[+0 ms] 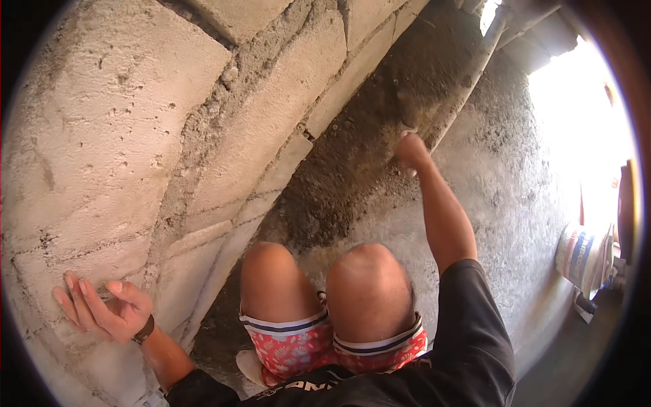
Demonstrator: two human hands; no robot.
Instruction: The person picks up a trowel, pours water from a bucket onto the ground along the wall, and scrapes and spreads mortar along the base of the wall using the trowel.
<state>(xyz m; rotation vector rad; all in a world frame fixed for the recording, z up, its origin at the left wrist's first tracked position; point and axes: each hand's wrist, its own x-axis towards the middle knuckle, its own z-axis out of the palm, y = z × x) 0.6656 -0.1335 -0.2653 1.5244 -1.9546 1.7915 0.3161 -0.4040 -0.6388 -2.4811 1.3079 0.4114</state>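
My left hand (108, 308) is at the lower left, beside the pale block wall (129, 136). Its fingers are apart and hold nothing, with the fingertips close to or touching the blocks. Stretched forward over the dark loose soil (332, 183), my right hand (412, 152) is closed in a fist and slightly blurred. Small pale bits show above and below this fist, but the thing held is too hidden to name. Just beyond the fist, a long pole or pipe (464, 88) runs up toward the far right.
Rough mortar joints (173, 176) run between the wall blocks. A grey concrete surface (502, 203) lies to the right of the soil. At the far right stands a printed sack (582, 254) beside bright light. My bent knees (369, 292) are in the lower middle.
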